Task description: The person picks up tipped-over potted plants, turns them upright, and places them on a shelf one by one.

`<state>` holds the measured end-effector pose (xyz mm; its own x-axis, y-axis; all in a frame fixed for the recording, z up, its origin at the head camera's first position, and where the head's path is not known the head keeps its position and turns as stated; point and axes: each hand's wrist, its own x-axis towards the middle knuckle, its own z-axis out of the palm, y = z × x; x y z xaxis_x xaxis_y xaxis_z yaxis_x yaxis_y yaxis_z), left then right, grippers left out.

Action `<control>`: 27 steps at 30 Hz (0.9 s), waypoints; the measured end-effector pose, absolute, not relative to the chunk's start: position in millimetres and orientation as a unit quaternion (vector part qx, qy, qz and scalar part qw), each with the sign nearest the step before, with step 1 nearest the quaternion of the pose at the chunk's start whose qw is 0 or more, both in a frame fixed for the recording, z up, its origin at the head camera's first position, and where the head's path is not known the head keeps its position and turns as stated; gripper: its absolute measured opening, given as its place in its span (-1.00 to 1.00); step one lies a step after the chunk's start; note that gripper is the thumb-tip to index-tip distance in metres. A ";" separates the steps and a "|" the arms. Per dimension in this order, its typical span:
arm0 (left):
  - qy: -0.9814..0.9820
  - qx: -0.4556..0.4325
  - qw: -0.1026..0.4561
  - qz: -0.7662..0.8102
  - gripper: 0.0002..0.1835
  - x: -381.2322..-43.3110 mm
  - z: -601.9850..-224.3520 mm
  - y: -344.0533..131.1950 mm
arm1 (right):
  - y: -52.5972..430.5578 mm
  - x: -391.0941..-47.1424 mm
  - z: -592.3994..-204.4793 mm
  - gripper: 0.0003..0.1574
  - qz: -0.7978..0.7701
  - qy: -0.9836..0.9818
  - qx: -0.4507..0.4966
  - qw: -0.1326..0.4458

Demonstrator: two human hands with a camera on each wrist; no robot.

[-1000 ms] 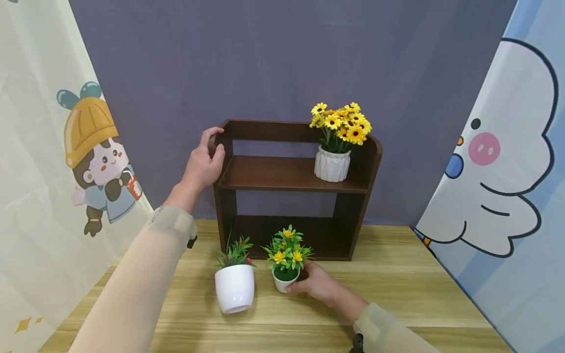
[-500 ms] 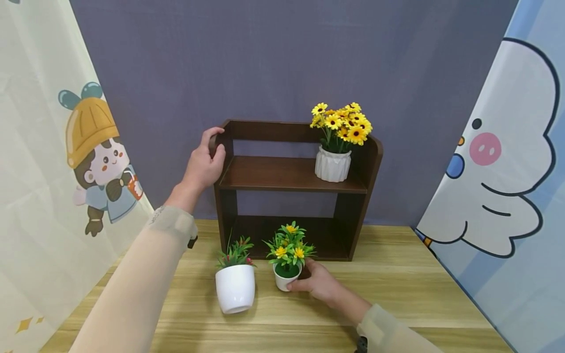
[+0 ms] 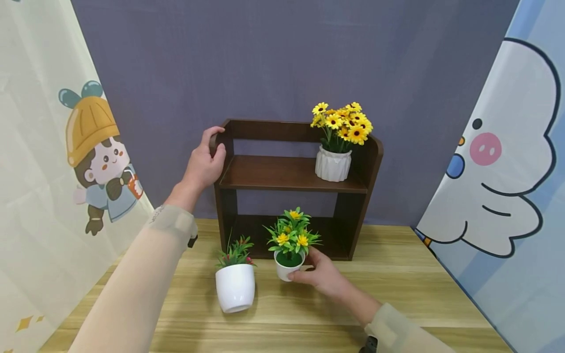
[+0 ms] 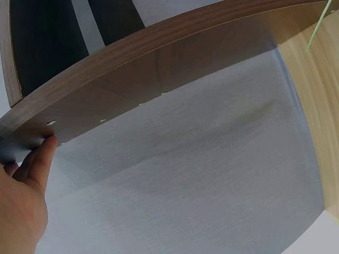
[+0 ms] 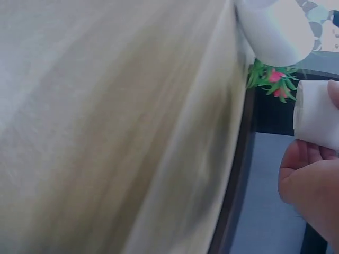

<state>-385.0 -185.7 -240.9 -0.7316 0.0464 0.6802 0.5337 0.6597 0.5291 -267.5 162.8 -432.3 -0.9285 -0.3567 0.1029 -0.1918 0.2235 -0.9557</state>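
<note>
My left hand (image 3: 204, 164) grips the upper left side panel of a dark brown two-tier shelf (image 3: 265, 171). In the left wrist view, fingers (image 4: 43, 161) lie against the panel's outer face. With thumb and fingers round its small white pot, my right hand (image 3: 326, 279) holds a potted plant (image 3: 288, 267) with green leaves and yellow flowers, in front of the lower tier. The right wrist view shows this pot (image 5: 318, 114) side-on, close to its base, with its leaves out of frame. To its left stands a larger glossy white pot (image 3: 235, 289) with a red-flowered plant.
A white ribbed pot (image 3: 333, 165) of yellow daisy-like flowers stands at the right end of the upper tier. The wooden table (image 3: 397, 279) runs under the shelf. Printed curtains (image 3: 485, 206) flank both sides, and a grey-purple cloth (image 3: 282, 63) hangs behind.
My right hand has raised the yellow-flowered potted plant and moved it slightly right and toward the shelf. My left hand stays in place on the shelf panel.
</note>
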 end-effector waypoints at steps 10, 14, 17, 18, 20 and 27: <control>-0.850 -0.171 0.329 -0.374 -0.49 -385.4 -241.1 -184.7 | 170.1 -267.3 -397.5 -0.14 -0.601 0.779 -0.170 0.051; -0.849 -0.173 0.329 -0.374 -0.48 -385.4 -240.9 -184.8 | 171.3 -267.9 -382.2 -0.17 -0.595 0.785 -0.167 0.040; -0.850 -0.171 0.326 -0.376 -0.49 -385.2 -240.5 -184.8 | 172.2 -268.0 -370.3 -0.19 -0.587 0.791 -0.173 0.032; -0.851 -0.171 0.325 -0.376 -0.49 -384.8 -240.4 -184.8 | 172.4 -268.4 -366.9 -0.19 -0.585 0.791 -0.174 0.032; -0.852 -0.170 0.323 -0.376 -0.49 -384.9 -240.4 -185.0 | 172.1 -268.8 -360.0 -0.19 -0.583 0.793 -0.174 0.029; -0.852 -0.171 0.323 -0.375 -0.48 -384.8 -240.8 -184.5 | 171.1 -273.1 -339.7 -0.15 -0.580 0.794 -0.182 0.015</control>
